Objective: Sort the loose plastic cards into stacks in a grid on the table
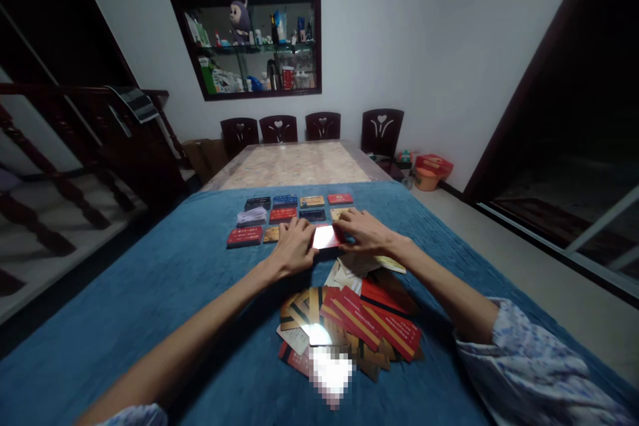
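Note:
A stack of red cards (326, 237) with glare on its top lies between my hands. My left hand (293, 247) grips its left end, fingers bent and closed in. At the right end, my right hand (368, 233) has its fingers closed against the edge. Just beyond are neat rows of card stacks, among them a red stack (244, 235), a pale purple stack (252, 215) and a blue stack (285, 200). A gold stack (271, 234) is partly hidden by my left hand. Nearer me, red, gold and whitish loose cards (367, 316) overlap in a spread-out heap.
A blue cloth (200, 266) covers the near part of the table; its far part has a patterned top (294, 163). Dark chairs (382, 130) stand at the far end. A wooden railing (60, 90) runs at the left, and an orange bucket (426, 178) sits on the floor at right.

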